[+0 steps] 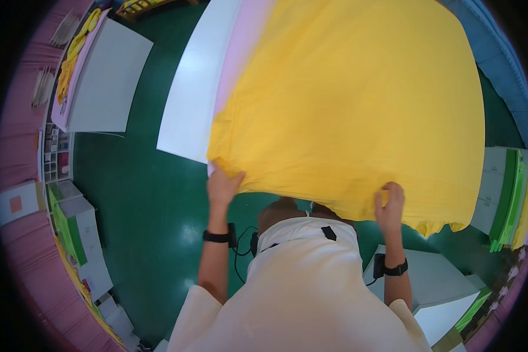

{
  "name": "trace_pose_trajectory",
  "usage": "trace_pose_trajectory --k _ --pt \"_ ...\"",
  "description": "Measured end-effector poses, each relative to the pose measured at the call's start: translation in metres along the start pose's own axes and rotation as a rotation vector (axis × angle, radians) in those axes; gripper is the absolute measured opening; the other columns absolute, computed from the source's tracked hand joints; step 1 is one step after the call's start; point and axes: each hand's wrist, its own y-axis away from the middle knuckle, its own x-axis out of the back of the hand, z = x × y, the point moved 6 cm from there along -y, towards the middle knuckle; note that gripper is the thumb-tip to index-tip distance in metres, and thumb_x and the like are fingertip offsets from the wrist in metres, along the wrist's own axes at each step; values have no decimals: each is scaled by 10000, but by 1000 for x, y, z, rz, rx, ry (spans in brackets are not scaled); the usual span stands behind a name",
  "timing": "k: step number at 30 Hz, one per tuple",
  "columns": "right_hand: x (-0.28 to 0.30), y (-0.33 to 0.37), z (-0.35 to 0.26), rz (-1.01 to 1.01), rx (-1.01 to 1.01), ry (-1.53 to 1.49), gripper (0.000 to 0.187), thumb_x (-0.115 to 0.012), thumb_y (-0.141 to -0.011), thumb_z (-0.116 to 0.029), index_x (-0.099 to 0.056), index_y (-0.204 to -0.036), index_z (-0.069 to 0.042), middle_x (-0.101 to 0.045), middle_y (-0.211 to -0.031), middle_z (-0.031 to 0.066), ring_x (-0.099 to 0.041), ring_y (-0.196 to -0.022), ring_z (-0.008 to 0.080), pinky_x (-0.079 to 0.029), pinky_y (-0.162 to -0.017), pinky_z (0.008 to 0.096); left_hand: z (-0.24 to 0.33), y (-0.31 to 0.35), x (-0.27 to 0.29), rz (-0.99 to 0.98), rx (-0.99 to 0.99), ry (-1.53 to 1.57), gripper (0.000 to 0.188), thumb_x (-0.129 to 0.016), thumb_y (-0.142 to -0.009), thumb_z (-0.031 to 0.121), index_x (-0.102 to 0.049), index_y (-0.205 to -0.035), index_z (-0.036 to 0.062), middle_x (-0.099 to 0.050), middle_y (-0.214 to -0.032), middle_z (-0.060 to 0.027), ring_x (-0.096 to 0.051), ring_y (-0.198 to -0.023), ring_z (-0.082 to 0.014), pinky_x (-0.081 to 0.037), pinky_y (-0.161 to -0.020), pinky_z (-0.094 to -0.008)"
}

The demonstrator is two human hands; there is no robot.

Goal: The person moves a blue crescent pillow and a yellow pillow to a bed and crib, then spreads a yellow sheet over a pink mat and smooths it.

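A large yellow bedsheet (346,100) is spread over a table in front of me, its near edge gathered and hanging at the right corner. At the sheet's near left corner is my left hand (222,185), closed on the fabric with the thumb on the near side. My right hand (390,206) pinches the near edge farther right, with a fold of cloth between curled fingers and thumb. Under the sheet's left side shows a strip of pink cloth (240,56), lying on the white tabletop (188,100).
Green floor (129,205) surrounds the table. To the left stands another white table (108,76) with yellow cloth on its far side. White cabinets (91,234) line the left, and a white box-shaped table (440,281) is behind my right arm. Blue fabric (498,53) hangs at the far right.
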Motion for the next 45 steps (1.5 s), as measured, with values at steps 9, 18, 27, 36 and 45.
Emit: trace_pose_trajectory --k 9,18,27,36,45 --pt "-64 -3 -84 -271 134 -130 369 -649 -775 -79 -493 -1099 3 -491 -1132 202 -471 -1060 387 -409 -914 448 -35 -11 28 -110 -1 -140 268 -577 -855 222 -645 -974 -9 -637 -919 -273 -601 -866 -458 -480 -758 -514" --pt "-80 -1 -85 -309 9 -54 418 -649 -781 -85 -448 -1132 23 -456 -1136 225 -450 -1076 403 -433 -894 448 -78 -13 23 229 225 430 208 -534 -920 113 -629 -1037 -30 -646 -977 -181 -627 -915 -300 -484 -767 -386" --pt "-87 -10 -119 -146 -82 39 293 -620 -816 -82 -469 -1041 29 -473 -1012 212 -467 -971 402 -429 -818 453 -102 -3 -21 -555 309 2176 432 -560 -910 91 -451 -1321 11 -555 -1277 -140 -551 -1172 -265 -461 -988 -403" --pt "-125 -74 -299 -63 42 -80 486 -716 -780 -312 -510 -1059 28 -516 -1018 191 -494 -958 359 -413 -840 436 -54 -6 -45 -1332 -211 999 534 -663 -754 12 -532 -1270 38 -579 -1254 -115 -567 -1128 -254 -463 -938 -379" --pt "-229 -65 -293 -188 -160 373 492 -723 -670 -339 -507 -986 -30 -486 -974 124 -474 -958 275 -347 -809 442 -47 -30 1 -1294 -791 -342 431 -667 -779 428 -656 -922 22 -676 -822 -165 -651 -728 -302 -515 -676 -377"
